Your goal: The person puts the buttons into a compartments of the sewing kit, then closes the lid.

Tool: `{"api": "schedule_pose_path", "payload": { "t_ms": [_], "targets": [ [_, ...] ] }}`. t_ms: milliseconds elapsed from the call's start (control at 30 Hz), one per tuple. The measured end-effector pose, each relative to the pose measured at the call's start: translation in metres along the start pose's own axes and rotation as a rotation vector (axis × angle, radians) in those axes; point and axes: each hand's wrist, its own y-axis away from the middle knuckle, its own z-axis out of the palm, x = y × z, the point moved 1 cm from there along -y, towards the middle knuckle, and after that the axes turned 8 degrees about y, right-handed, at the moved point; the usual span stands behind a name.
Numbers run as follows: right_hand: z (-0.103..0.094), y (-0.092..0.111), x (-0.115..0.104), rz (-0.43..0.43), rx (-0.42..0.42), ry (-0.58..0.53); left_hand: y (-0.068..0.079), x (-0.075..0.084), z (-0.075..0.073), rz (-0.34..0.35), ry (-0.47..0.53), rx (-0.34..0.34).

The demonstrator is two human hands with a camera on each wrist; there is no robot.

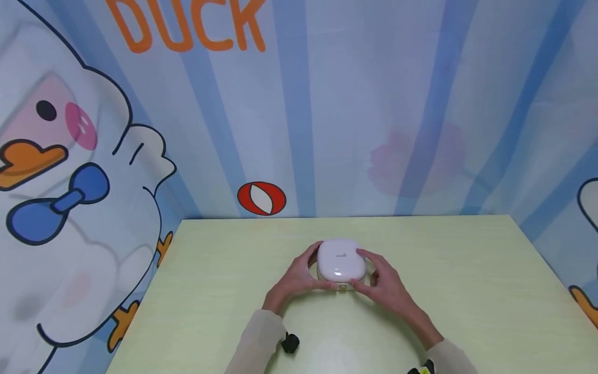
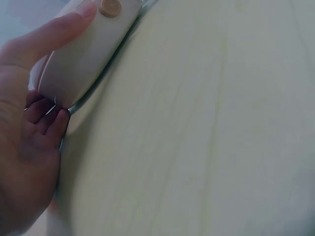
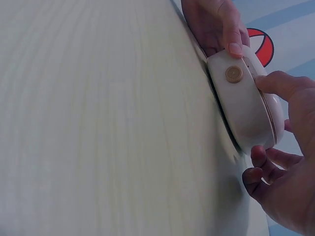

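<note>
A glossy white rounded-square case [image 1: 341, 262] with a lid sits on the table, small lettering on its top. On its front is a round gold-brown knob [image 3: 234, 74], below a thin seam. My left hand [image 1: 297, 274] grips the case's left side, thumb on the front beside the knob and fingers curled round the edge. From the right, my right hand [image 1: 385, 283] holds the lid, its thumb at the front seam; in the right wrist view some fingers curl by the lower side. The lid looks closed down on the base. Fingers behind the case are partly hidden.
The pale yellow wooden table [image 1: 210, 301] ends at a blue-striped printed backdrop [image 1: 336, 104] behind it. A cartoon duck [image 1: 79, 208] is printed on the left side. Black wrist devices [image 1: 290, 343] show near the sleeves.
</note>
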Motion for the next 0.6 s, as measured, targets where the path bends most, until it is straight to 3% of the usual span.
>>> {"api": "schedule_pose_path", "payload": {
  "t_ms": [200,333,433,600],
  "targets": [
    [-0.002,0.001,0.003,-0.012,-0.018,0.025,-0.001,0.0,-0.004,0.031,0.04,-0.003],
    [-0.009,0.004,0.005,-0.011,-0.011,0.059,0.004,0.001,-0.012,0.055,0.02,0.043],
    [-0.019,0.008,0.006,-0.016,-0.017,0.111,0.013,0.01,-0.023,0.061,-0.128,0.07],
    [-0.041,0.016,0.003,-0.116,-0.026,0.368,0.033,0.038,-0.044,0.123,-0.544,0.045]
  ]
}}
